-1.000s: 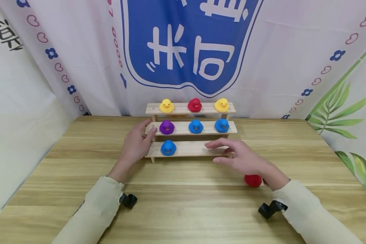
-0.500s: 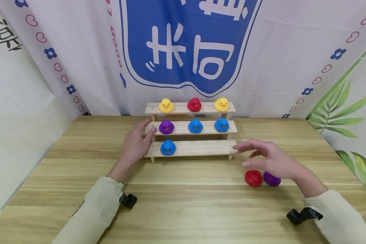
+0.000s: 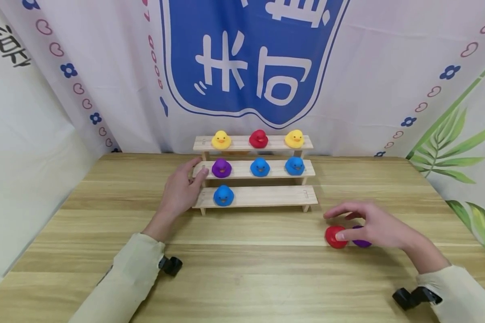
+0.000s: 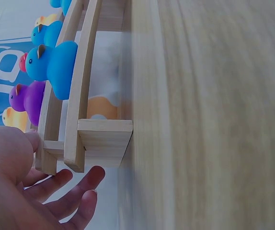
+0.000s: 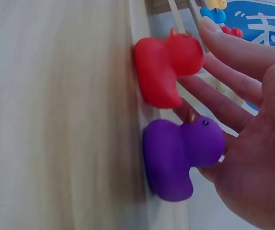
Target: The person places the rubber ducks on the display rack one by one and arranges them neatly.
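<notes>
My left hand holds the left end of a three-tier wooden display rack, its thumb on the middle board. In the left wrist view the other fingers spread around the board ends. Over at the right, my right hand hovers with spread fingers over a red rubber duck and a purple rubber duck. Its thumb overlaps the red duck in the head view. Both ducks, the red and the purple, sit side by side on the table in the right wrist view.
Yellow, red and yellow ducks line the top board. The middle board carries a purple duck and two blue ducks. One blue duck stands at the bottom board's left. A printed curtain hangs behind the table.
My right hand has moved from over the bottom board rightward and down to the loose red and purple ducks. The left hand stays at the rack's end.
</notes>
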Demonstrator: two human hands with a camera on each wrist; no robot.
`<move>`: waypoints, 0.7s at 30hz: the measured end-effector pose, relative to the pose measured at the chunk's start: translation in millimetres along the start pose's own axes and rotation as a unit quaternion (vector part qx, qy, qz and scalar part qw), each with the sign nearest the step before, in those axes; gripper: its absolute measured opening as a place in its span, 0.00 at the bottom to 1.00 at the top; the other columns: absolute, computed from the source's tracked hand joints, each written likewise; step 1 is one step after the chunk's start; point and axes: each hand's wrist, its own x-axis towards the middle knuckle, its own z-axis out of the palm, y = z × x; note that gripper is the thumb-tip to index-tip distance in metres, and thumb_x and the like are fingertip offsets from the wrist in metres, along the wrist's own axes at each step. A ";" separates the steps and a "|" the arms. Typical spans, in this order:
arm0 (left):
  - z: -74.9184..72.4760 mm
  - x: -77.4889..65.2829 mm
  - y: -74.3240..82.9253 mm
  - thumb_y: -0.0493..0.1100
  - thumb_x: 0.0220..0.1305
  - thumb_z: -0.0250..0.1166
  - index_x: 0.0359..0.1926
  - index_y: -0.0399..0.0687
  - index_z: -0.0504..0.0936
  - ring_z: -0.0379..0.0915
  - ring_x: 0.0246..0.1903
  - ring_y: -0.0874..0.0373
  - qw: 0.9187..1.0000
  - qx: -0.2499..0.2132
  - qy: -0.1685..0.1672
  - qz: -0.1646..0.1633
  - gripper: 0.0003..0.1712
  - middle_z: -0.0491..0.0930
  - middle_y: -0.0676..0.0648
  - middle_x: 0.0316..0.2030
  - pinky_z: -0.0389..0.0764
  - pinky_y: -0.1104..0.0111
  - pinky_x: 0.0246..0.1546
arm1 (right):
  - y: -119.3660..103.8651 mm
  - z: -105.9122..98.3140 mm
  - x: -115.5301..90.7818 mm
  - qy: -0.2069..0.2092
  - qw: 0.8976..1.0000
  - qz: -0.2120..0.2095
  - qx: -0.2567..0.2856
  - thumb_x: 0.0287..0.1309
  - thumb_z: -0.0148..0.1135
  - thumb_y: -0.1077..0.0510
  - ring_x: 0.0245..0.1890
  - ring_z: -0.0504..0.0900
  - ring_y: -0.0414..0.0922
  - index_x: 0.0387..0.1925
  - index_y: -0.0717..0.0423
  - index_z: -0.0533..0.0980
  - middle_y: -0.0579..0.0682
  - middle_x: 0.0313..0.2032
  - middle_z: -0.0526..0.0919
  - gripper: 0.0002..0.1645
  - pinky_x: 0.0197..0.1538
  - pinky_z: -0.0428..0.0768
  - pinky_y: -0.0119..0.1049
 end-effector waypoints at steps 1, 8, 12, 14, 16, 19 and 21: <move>-0.3 0.0 -0.1 0.60 0.84 0.51 0.81 0.48 0.63 0.59 0.79 0.37 1.000 0.000 0.000 0.000 0.36 0.66 0.37 0.79 0.64 0.39 0.78 | 0.7 -0.1 -1.3 -0.003 1.000 0.006 0.001 0.61 0.78 0.48 0.57 0.84 0.50 0.58 0.42 0.83 0.45 0.58 0.87 0.24 0.58 0.84 0.36; 1.2 0.0 1.3 0.60 0.83 0.51 0.82 0.49 0.63 0.59 0.80 0.37 1.000 0.000 -0.004 -0.008 0.36 0.65 0.38 0.79 0.64 0.39 0.78 | 9.0 1.3 -8.8 -0.021 1.000 -0.012 0.004 0.58 0.80 0.48 0.55 0.83 0.37 0.55 0.41 0.85 0.44 0.57 0.88 0.24 0.55 0.82 0.32; 3.2 -0.4 2.7 0.60 0.83 0.52 0.82 0.49 0.63 0.67 0.75 0.38 1.000 -0.009 -0.004 -0.008 0.36 0.66 0.38 0.79 0.67 0.40 0.77 | 12.8 1.3 -11.3 -0.023 1.000 -0.014 -0.002 0.58 0.80 0.47 0.56 0.82 0.33 0.55 0.39 0.85 0.43 0.57 0.88 0.23 0.55 0.81 0.31; 3.5 -0.5 2.3 0.60 0.83 0.52 0.82 0.50 0.63 0.75 0.66 0.39 1.000 -0.010 -0.004 -0.007 0.36 0.67 0.38 0.78 0.72 0.41 0.73 | 13.7 2.3 -11.1 -0.020 1.000 -0.018 -0.008 0.57 0.80 0.47 0.56 0.81 0.33 0.55 0.38 0.85 0.43 0.57 0.88 0.23 0.56 0.80 0.31; 2.9 -0.9 2.1 0.60 0.83 0.52 0.82 0.50 0.63 0.79 0.56 0.41 1.000 -0.011 -0.003 -0.007 0.36 0.69 0.38 0.77 0.76 0.42 0.68 | 14.3 3.8 -10.0 -0.016 0.999 -0.024 -0.015 0.57 0.80 0.46 0.56 0.81 0.32 0.54 0.38 0.85 0.42 0.57 0.88 0.23 0.56 0.80 0.31; 2.0 -1.2 1.4 0.61 0.83 0.51 0.82 0.51 0.63 0.80 0.40 0.46 1.000 -0.008 -0.002 -0.006 0.36 0.73 0.38 0.73 0.81 0.48 0.55 | 14.8 6.9 -7.3 -0.007 0.999 -0.035 -0.023 0.55 0.81 0.46 0.56 0.81 0.32 0.54 0.38 0.86 0.42 0.56 0.89 0.24 0.57 0.80 0.31; 1.3 -1.3 0.9 0.61 0.83 0.51 0.82 0.51 0.63 0.79 0.33 0.48 1.000 -0.006 -0.002 -0.006 0.36 0.74 0.38 0.71 0.80 0.51 0.48 | 15.0 8.7 -5.4 -0.003 0.999 -0.043 -0.025 0.55 0.81 0.46 0.56 0.82 0.32 0.53 0.38 0.86 0.42 0.55 0.89 0.23 0.57 0.80 0.31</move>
